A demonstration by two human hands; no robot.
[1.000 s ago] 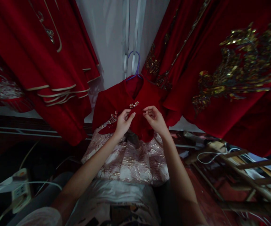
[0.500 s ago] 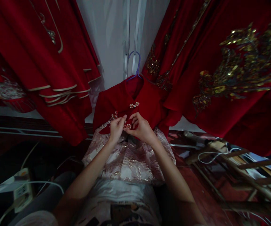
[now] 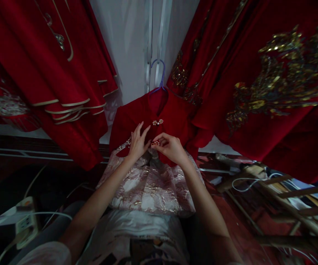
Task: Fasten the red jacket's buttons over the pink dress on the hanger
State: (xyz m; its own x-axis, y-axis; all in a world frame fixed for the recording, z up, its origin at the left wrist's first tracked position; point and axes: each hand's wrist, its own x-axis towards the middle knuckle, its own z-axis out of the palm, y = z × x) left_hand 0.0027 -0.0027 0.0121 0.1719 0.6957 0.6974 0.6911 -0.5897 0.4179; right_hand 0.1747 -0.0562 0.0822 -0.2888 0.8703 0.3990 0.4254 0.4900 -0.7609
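A red jacket [image 3: 131,110] hangs in front of me on a purple hanger [image 3: 162,75], with a pale pink, shiny brocade skirt [image 3: 159,187] below it. One beaded clasp [image 3: 158,122] sits on the upper chest. My right hand [image 3: 170,148] pinches a second beaded clasp [image 3: 156,142] lower on the front opening, partly hidden by the fingers. My left hand [image 3: 139,143] lies on the jacket's other front edge, its fingers spread, the thumb near the right fingertips. Beaded trim [image 3: 129,141] on the jacket shows partly behind the left hand.
Red garments with pale edging [image 3: 73,73] hang at the left. Others with gold sequins [image 3: 286,73] hang at the right. A power strip [image 3: 26,222] with cables lies at lower left. A wooden rack [image 3: 286,206] stands at lower right.
My left hand has gone from pinching near the front edge to fingers spread on the cloth. The right hand has closed on the lower clasp and shifted slightly up and right.
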